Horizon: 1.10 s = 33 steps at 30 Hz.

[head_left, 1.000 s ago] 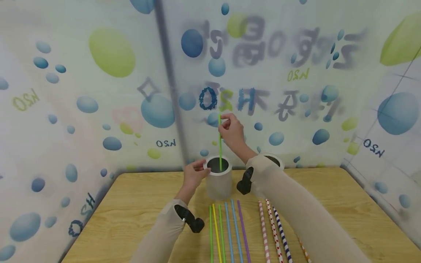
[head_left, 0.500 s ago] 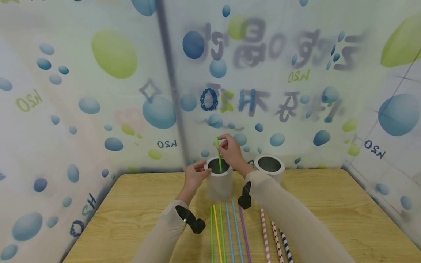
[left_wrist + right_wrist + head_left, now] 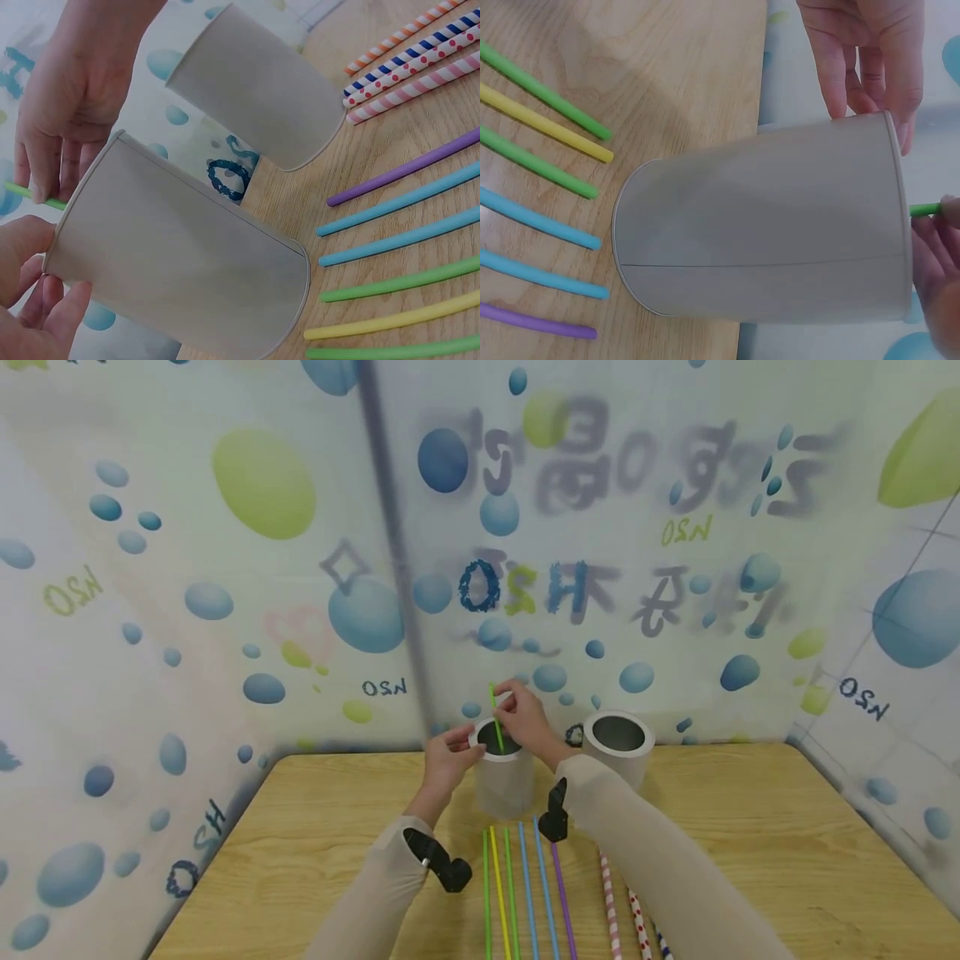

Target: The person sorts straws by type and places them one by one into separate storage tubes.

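Place read as a booth-like workspace; building type undetermined. Printed sheeting [image 3: 637,552] with mirrored "H2O" lettering [image 3: 520,590] stood behind the right hand [image 3: 522,717] and beyond the left hand [image 3: 447,763]; a wood-grained table [image 3: 322,835] lay below both.

The wall [image 3: 337,468] is carrying all the lettering. Above the far edge of the counter [image 3: 337,793], a big blue-and-green "H2O" [image 3: 520,590] is running mirrored, with large grey characters [image 3: 577,477] spreading around it, too blurred to read. A dark mirrored "H2O" [image 3: 205,837] is slanting beside the left edge. Small mirrored scripts [image 3: 864,697] are ending in "2O" around the far corners, their first letter being unclear.
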Tool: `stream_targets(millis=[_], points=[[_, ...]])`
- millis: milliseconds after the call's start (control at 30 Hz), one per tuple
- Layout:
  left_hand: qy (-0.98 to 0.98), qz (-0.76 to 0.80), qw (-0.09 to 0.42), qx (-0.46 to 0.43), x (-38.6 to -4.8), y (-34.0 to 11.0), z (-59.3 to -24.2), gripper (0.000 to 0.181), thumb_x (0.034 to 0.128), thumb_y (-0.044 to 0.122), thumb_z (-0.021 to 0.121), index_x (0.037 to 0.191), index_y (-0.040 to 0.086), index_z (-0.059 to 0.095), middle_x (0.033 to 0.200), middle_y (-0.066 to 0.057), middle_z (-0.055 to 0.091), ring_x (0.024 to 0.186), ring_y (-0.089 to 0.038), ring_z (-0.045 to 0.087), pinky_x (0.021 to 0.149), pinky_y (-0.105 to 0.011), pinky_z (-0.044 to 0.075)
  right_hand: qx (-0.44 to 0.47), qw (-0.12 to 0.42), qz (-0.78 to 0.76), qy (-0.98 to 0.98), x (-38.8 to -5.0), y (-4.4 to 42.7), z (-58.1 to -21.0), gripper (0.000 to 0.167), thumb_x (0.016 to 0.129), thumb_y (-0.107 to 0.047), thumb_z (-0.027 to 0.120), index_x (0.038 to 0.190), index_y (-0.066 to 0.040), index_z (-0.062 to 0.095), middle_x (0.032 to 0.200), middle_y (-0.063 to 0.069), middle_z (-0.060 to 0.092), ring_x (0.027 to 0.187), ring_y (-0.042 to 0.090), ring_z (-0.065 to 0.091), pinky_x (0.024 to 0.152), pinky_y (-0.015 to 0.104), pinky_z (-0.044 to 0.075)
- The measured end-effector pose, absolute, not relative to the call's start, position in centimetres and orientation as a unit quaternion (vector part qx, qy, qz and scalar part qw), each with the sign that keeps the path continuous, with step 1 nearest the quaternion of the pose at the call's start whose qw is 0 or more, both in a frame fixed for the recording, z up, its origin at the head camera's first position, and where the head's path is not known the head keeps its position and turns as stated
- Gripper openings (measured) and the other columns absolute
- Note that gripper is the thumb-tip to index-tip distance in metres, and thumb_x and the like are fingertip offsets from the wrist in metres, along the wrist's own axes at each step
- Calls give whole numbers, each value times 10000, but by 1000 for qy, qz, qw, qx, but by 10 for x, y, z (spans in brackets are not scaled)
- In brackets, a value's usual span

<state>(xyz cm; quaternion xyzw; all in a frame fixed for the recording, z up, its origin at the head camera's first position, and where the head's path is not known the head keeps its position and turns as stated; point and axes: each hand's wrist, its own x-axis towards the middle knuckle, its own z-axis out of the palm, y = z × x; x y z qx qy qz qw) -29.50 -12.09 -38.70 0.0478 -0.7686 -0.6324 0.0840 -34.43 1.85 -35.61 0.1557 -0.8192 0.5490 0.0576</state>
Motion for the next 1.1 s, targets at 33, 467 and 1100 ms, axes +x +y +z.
stream_targets(millis=[33,467,1100], points=[[-768,-633,83,48,-295,-121,-387,390,783,34,692,1161,-16,608,1021,-162,597,881,-218,535,704,-257,497,153,55,546,-822,-345,18,-357,245,864,25,569,1096,-29,509,810,109,539,676,217,536,562,306,511],[-765,-637,80,48,-295,-121,-387,380,781,29,693,1149,-19,615,991,-151,609,844,-193,536,676,-237,495,140,47,509,-848,-355,13,-369,202,825,59,602,965,-61,519,772,104,580,644,213,579,575,310,510],[-765,-637,83,44,-294,-121,-387,381,776,27,688,1149,-10,619,1004,-156,602,854,-194,529,663,-221,486,98,67,436,-892,-351,5,-360,130,773,-5,644,893,-32,603,828,93,641,774,209,603,643,290,483]])
